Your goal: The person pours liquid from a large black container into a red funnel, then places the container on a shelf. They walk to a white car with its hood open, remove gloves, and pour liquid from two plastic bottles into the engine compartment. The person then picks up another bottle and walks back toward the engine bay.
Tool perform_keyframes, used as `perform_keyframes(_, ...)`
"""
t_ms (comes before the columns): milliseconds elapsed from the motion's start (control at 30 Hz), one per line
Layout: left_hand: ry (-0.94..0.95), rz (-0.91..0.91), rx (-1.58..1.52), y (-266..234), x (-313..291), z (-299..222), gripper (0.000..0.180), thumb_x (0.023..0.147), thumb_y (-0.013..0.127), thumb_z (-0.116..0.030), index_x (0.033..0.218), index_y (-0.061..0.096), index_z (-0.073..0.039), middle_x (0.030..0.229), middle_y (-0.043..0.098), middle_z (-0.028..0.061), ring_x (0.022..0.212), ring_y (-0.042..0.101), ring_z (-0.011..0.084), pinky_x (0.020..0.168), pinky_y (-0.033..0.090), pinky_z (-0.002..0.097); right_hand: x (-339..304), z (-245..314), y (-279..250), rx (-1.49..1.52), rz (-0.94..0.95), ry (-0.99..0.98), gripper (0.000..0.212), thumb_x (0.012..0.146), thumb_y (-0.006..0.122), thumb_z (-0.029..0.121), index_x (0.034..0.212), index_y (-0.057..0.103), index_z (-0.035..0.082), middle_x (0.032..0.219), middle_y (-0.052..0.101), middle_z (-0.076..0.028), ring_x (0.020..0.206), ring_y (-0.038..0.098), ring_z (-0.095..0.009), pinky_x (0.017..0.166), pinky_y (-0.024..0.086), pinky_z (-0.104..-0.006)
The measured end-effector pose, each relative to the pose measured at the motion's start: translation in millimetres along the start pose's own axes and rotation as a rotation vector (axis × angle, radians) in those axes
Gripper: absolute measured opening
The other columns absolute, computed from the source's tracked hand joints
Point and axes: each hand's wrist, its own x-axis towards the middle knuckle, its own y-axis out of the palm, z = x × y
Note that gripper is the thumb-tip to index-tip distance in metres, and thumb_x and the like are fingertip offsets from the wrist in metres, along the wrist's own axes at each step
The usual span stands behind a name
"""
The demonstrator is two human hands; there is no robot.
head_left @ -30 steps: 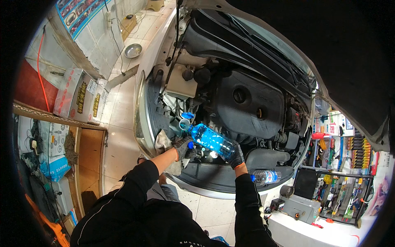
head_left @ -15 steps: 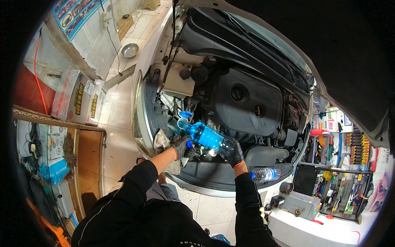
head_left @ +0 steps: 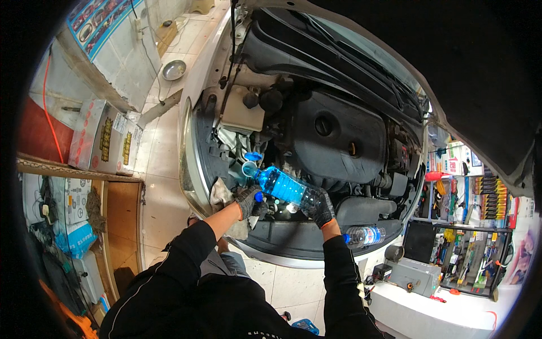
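Engine bay (head_left: 206, 141), open, overhung at far right by the raised hood (head_left: 474, 73) and bounded on the near side by black front trim (head_left: 299, 238). The engine cover (head_left: 339, 141) lies beyond the hands, with free room above it. A clear bottle (head_left: 282, 186) of blue liquid is tilted over the near left of the bay; compared with a second ago, the blue reaches less far toward its base, which suggests that it is emptying through its mouth. A second bottle (head_left: 366, 235) lies at near right. The right hand (head_left: 320, 208) grasps the first bottle by its base; the left hand (head_left: 246, 203) is curled, apparently round a blue cap (head_left: 259, 196). At the bottle's mouth is the pale filler neck (head_left: 248, 169); contact cannot be told. Just beyond it, a blue lid (head_left: 253, 156).
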Motion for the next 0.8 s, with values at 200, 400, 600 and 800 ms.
perform_keyframes(200,-0.038,0.040,0.005,-0.2,-11.8,-6.1,0.034,0.091,0.061,-0.044,0.088,0.056,-0.011,0.068,0.059,0.0113,0.050,0.056,0.0253,0.041,0.048,0.0364,-1.9,9.5,-1.9,-0.317,-0.025,-0.347,0.037,0.068,0.076,0.037,0.089,0.068,0.008,0.089,0.070,-0.015,0.082,0.065,-0.036,0.078,0.053,-0.0460)
perform_keyframes(400,0.118,0.125,0.040,-2.0,-14.4,-3.8,0.023,0.096,0.056,-0.033,0.092,0.062,-0.011,0.074,0.064,0.0057,0.056,0.062,0.0209,0.045,0.051,0.0328,-0.8,0.8,3.1,0.323,-0.130,0.134,0.036,0.068,0.076,0.035,0.088,0.069,0.006,0.087,0.070,-0.016,0.081,0.066,-0.035,0.075,0.053,-0.0434)
perform_keyframes(600,-0.001,0.184,-0.001,-5.0,-18.0,-8.1,0.022,0.096,0.056,-0.033,0.096,0.061,-0.012,0.077,0.064,0.0062,0.059,0.064,0.0223,0.047,0.053,0.0358,-4.9,4.2,-11.1,-0.145,0.085,-0.037,0.034,0.074,0.071,0.032,0.098,0.068,0.007,0.093,0.071,-0.013,0.086,0.067,-0.031,0.077,0.052,-0.0395)
perform_keyframes(800,0.005,0.087,-0.024,1.3,-28.2,-11.8,0.024,0.095,0.058,-0.037,0.098,0.062,-0.014,0.075,0.064,0.0066,0.058,0.063,0.0239,0.045,0.051,0.0386,-3.0,-1.4,-5.1,0.370,0.014,0.206,0.034,0.074,0.072,0.030,0.098,0.067,0.006,0.090,0.071,-0.012,0.081,0.067,-0.028,0.072,0.053,-0.0376)
